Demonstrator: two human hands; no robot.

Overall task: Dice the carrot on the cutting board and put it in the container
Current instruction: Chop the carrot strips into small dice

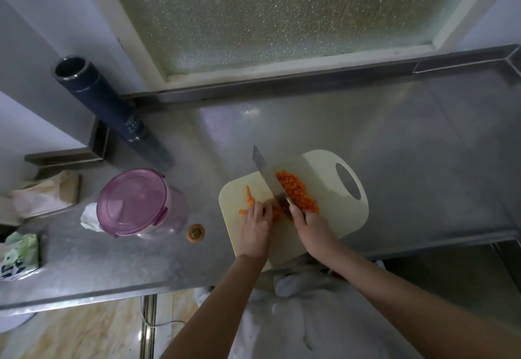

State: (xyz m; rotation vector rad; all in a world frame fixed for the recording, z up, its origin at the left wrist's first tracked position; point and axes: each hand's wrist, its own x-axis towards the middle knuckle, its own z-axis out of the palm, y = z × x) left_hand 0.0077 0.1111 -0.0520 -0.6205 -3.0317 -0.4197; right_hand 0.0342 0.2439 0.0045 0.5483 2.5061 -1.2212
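Note:
A cream cutting board (324, 167) lies on the steel counter. A heap of diced carrot (296, 192) sits right of the cleaver blade (266, 172). Uncut carrot strips (248, 196) lie left of the blade. My right hand (311, 227) grips the cleaver's handle, with the blade down on the board. My left hand (256, 225) holds the strips against the board with curled fingers, close to the blade. A round container with a purple lid (132, 203) stands closed, left of the board.
A carrot end (195, 233) lies on the counter (394, 139) between container and board. A dark tall cylinder (98, 96) stands at the back left. Crumpled tissue (90, 216), a paper bag (48, 192) and a green packet (19, 254) sit at the left.

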